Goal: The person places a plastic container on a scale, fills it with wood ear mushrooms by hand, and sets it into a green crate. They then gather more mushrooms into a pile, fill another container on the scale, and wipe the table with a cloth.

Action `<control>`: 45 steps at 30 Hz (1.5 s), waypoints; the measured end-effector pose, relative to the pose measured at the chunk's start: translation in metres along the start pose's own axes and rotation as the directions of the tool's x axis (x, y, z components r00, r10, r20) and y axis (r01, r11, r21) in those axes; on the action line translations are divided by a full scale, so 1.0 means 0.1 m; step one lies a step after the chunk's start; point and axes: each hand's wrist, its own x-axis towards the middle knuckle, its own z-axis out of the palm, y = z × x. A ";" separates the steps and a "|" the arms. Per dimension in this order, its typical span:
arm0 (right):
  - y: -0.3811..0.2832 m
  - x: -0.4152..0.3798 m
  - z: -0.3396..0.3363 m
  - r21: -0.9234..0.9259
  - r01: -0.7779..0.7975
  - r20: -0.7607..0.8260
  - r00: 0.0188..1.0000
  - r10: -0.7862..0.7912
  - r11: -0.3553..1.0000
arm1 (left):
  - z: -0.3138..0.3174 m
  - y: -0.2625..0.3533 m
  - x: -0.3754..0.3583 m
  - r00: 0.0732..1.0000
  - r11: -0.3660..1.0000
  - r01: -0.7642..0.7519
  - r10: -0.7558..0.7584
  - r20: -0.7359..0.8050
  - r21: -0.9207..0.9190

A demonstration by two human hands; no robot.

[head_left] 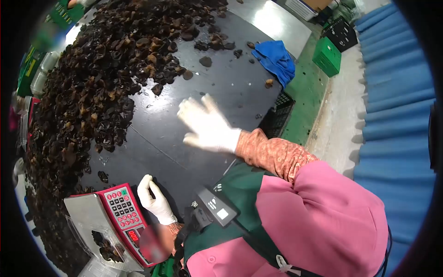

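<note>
My right hand [207, 123], in a white glove, is spread over the dark tabletop [159, 145], slightly blurred by motion and holding nothing. My left hand [154, 198], also gloved, is beside a red digital scale [124, 207]. Its fingers are curled in close to the thumb, and nothing shows between them. On the scale's metal pan [87, 212], a clear plastic tray [79, 235] holds a few dark pieces [108, 249]. A large heap of brown-black wood ear mushrooms [97, 92] covers the far and left side of the table.
A blue cloth [276, 60] lies at the table's right edge, above a black crate [277, 113]. Green [327, 56] and black crates [340, 34] stand on the floor by a blue curtain [392, 83]. Clear containers [44, 71] are at far left. Another person's gloved hand [18, 166] shows at the left edge.
</note>
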 end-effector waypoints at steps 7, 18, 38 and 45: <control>1.44 -0.68 -0.29 -0.241 -0.542 -0.147 0.840 0.522 0.805 | 0.01 0.02 0.02 1.000 0.999 -0.003 0.004 -0.012 0.041; 1.29 -1.22 -0.69 -0.172 -0.567 -0.358 0.798 0.486 0.805 | 0.01 0.05 0.06 1.000 0.989 -0.008 0.011 -0.020 0.145; -1.22 3.61 0.61 -0.008 0.564 -0.117 0.820 -0.561 0.826 | 0.02 0.06 0.14 0.998 0.986 0.037 -0.027 -0.061 0.163; -0.50 2.04 0.04 0.291 0.749 -0.023 0.627 -0.779 0.595 | 0.00 0.00 0.16 1.000 0.991 0.022 -0.019 -0.025 0.129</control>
